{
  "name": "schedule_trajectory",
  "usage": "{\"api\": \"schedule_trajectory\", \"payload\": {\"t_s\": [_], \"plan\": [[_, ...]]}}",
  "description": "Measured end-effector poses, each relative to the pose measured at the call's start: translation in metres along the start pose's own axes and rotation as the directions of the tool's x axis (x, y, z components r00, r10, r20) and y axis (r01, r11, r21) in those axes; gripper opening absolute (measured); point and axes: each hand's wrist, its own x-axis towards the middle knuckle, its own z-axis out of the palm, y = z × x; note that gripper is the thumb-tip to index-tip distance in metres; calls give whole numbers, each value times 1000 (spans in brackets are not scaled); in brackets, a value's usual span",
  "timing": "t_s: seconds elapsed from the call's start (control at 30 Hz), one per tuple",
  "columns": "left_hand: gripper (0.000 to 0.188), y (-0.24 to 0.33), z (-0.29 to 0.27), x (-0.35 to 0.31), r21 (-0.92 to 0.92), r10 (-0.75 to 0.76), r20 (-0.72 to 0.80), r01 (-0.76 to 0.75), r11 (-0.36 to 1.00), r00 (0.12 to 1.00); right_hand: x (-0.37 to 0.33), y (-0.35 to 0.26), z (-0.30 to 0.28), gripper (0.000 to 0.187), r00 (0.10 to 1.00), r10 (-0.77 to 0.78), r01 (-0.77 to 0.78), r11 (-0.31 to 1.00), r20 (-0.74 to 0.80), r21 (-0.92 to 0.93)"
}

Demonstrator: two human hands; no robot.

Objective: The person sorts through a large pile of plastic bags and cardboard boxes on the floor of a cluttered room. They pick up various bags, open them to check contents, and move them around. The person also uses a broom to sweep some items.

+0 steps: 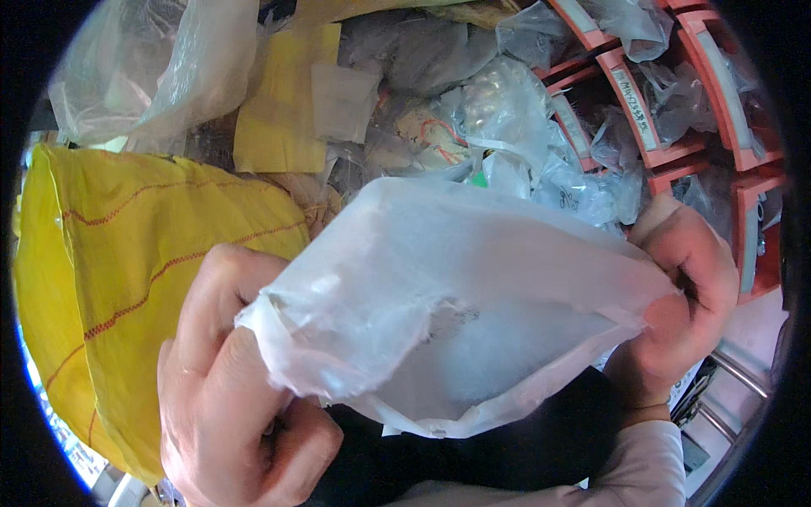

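Note:
Between my two hands a translucent white plastic bag [473, 253] is stretched wide, its mouth facing me and gaping. Small dark specks or marks show at the inside; I cannot make out what they are. My left hand [241, 380] is closed on the bag's left rim, fingers curled with the edge pinched. On the other side my right hand [688, 287] pinches the right corner of the rim between thumb and fingers. The bag hides part of the surface behind it.
A large yellow woven sack [169, 245] with red stitching stands at the left. Behind lie several clear plastic bags [507, 101] and a yellow sheet [287, 110]. Red-orange parts bins [642, 110] holding bagged items rise at the right, above metal rails [739, 376].

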Motion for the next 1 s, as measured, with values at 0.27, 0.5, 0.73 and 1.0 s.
{"api": "schedule_trajectory", "payload": {"t_s": [0.27, 0.5, 0.73, 1.0], "plan": [[31, 16, 18, 26, -31, 126, 97, -123, 992, 987, -14, 22, -21, 43, 957, 64, 4, 973, -282, 233], [45, 37, 54, 70, -7, 230, 234, -235, 972, 945, -33, 46, -54, 31, 892, 182, -117, 977, -413, 177], [55, 62, 95, 100, -134, 392, 370, -368, 920, 842, -70, 59, -95, 24, 872, 212, -218, 975, -442, 40], [67, 53, 119, 95, -84, 355, 391, -351, 932, 849, -76, 90, -96, 17, 925, 194, -199, 980, -326, 16]]}}
